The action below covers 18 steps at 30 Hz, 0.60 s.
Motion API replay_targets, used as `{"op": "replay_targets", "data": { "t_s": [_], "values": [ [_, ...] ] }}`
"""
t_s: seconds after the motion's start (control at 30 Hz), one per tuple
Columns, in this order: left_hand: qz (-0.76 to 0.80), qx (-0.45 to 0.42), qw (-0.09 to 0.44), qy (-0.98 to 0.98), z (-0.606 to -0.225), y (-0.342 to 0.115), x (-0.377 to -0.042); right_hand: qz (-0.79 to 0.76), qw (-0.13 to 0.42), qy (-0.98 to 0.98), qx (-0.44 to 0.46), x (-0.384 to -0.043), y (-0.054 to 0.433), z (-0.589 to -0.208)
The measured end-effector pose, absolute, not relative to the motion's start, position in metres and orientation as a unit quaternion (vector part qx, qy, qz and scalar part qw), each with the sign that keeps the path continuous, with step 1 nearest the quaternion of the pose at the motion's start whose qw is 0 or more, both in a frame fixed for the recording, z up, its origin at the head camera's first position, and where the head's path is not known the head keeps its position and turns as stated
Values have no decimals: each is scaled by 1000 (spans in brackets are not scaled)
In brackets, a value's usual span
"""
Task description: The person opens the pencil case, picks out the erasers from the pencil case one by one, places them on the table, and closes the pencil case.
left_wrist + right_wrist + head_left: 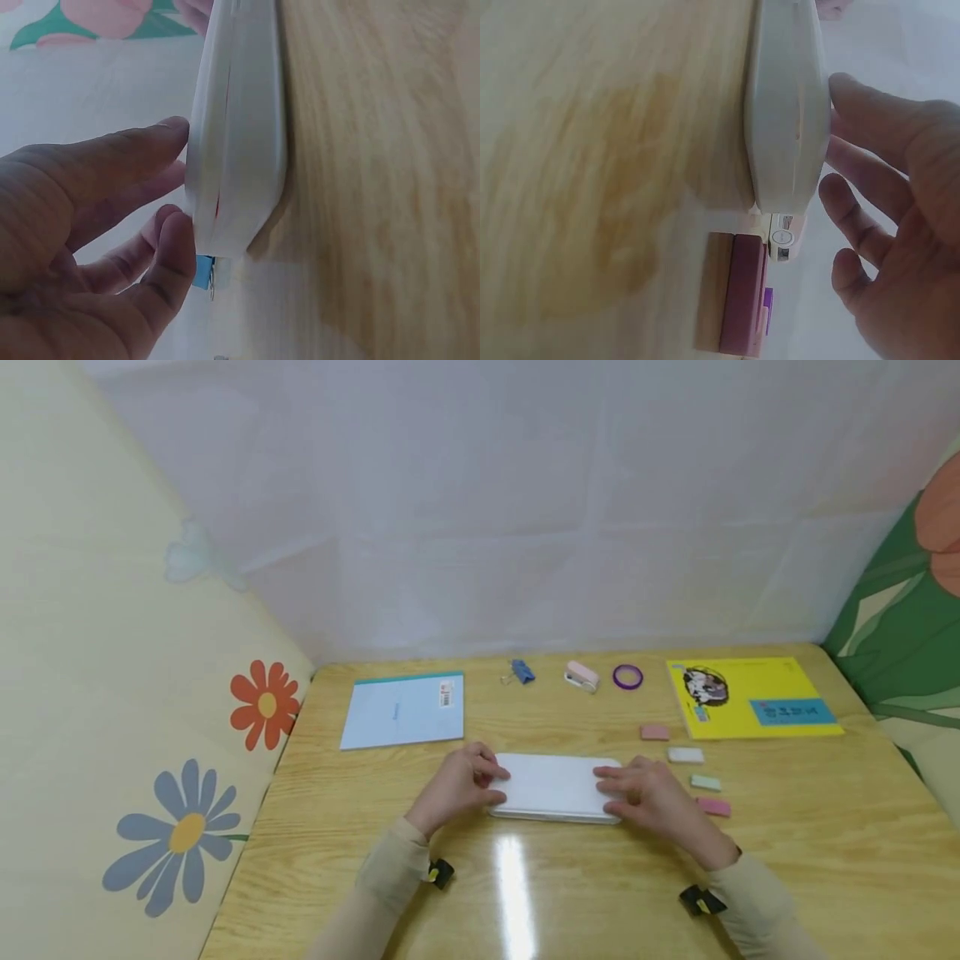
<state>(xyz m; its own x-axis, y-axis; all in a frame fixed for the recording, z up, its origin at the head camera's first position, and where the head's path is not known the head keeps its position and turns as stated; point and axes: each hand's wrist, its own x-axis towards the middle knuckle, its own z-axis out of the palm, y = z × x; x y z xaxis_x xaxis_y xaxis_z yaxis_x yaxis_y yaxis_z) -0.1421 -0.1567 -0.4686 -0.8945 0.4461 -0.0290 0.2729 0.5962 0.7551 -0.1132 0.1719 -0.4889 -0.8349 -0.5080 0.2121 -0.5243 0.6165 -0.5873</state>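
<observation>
A flat white case (553, 787) with rounded corners lies on the wooden table in front of me, its lid down. My left hand (461, 785) touches the top of the lid at its left end with fingertips and thumb. At the opposite end, my right hand (651, 800) rests its fingertips and thumb on the lid. In the left wrist view, a thin seam runs along the side of the case (244, 112), and no finger is curled under it. The right wrist view shows the thumb against the lid of the case (787, 112), with the other fingers loosely bent.
A light blue notebook (405, 712) lies left. Along the back are a blue binder clip (522, 672), a pink-and-white stapler (582, 677), a purple ring (627, 677) and a yellow book (750, 689). Pink (655, 732), white (686, 755), green (705, 782) and deep-pink (713, 807) blocks lie near my right hand.
</observation>
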Motion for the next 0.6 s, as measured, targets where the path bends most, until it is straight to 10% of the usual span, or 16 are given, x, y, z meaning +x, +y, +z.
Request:
{"op": "replay_targets", "data": {
  "t_s": [0.6],
  "values": [
    [377, 200, 112, 898, -466, -152, -137, 308, 19, -906, 291, -111, 172, -488]
  ]
}}
